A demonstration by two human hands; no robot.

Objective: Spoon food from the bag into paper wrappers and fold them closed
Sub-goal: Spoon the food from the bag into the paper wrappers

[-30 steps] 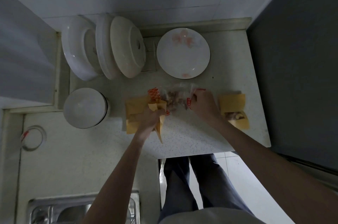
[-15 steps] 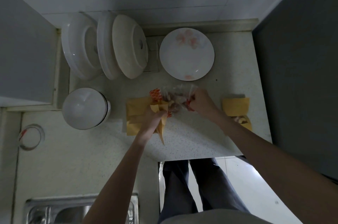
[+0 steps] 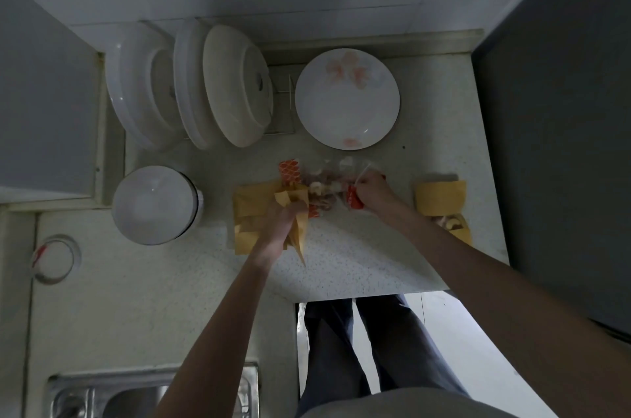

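holding a yellow paper cone wrapper (image 3: 296, 212) in the left hand (image 3: 278, 223), right hand (image 3: 370, 192) pinching the limp clear plastic food bag (image 3: 329, 178) at three o'clock; flimsy, grip rims.

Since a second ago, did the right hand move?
Yes. The right hand shifted slightly left, away from the yellow wrapper by the counter's edge, nearer the bag.

No text, label, brand or number can be read anywhere; the scene is dim and blurred.
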